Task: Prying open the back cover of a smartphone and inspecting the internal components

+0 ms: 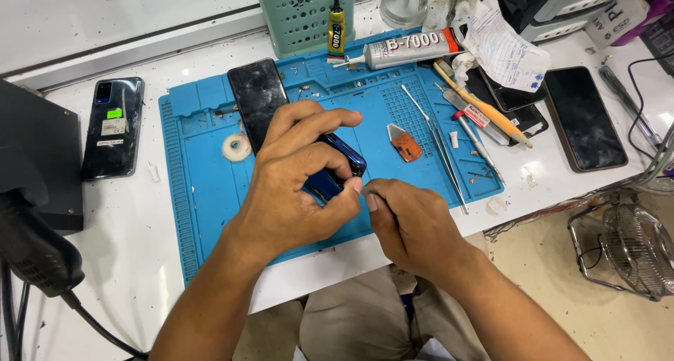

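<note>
My left hand (295, 185) is wrapped around a dark blue phone (337, 170), holding it tilted over the blue work mat (203, 192). My right hand (407, 224) is closed, its fingertips pinched at the phone's lower edge against my left thumb. What the right fingers pinch is too small to see. Most of the phone is hidden under my left hand.
A black phone (257, 97) lies on the mat beside a tape roll (236, 147). An orange pry tool (405, 143) and tweezers (439, 147) lie to the right. Glue tubes (407, 50), a green basket (298, 13), more phones (112, 127) (585, 117) and a small fan (635, 248) surround it.
</note>
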